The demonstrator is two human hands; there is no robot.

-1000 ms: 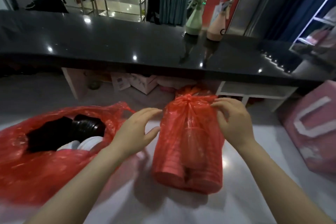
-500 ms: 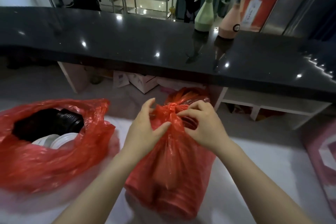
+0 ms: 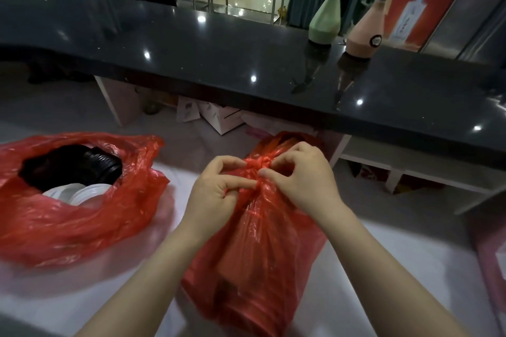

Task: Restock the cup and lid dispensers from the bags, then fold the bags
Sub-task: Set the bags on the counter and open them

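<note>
At lower centre the upright red bag [image 3: 254, 268] is pinched at its knot [image 3: 258, 165] by the left hand [image 3: 216, 194] and right hand [image 3: 298, 183], the knot directly between both.

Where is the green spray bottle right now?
In the head view, the green spray bottle stands upright at upper right on the black counter, just left of the pink spray bottle.

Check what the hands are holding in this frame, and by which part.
Both the left hand and right hand pinch the tied red bag at its knotted top, fingertips on the knot.
</note>
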